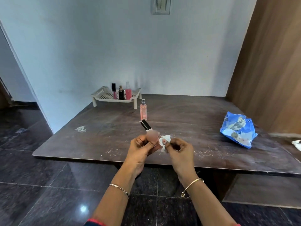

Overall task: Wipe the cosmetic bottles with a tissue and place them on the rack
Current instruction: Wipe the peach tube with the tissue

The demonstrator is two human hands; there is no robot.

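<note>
My left hand (pixel 143 144) grips a slim cosmetic tube with a black cap (pixel 145 125), tilted so the cap points up and left; its lower body is hidden by my fingers. My right hand (pixel 178 149) pinches a crumpled white tissue (pixel 164 141) right beside the tube. A tall pink spray bottle (pixel 143 111) stands upright on the dark table (pixel 187 115), just behind my hands. The cream perforated rack (pixel 104 95) sits at the back left against the wall and holds three bottles: a pink gloss tube (pixel 114 91), a small black bottle (pixel 121 93) and a pink bottle (pixel 128 92).
A blue tissue packet (pixel 238 129) lies on the table's right side, and a white scrap (pixel 297 144) sits at the far right edge. A wooden panel (pixel 268 62) rises at the right. White dust marks (pixel 80 129) dot the tabletop. Dark glossy floor lies below.
</note>
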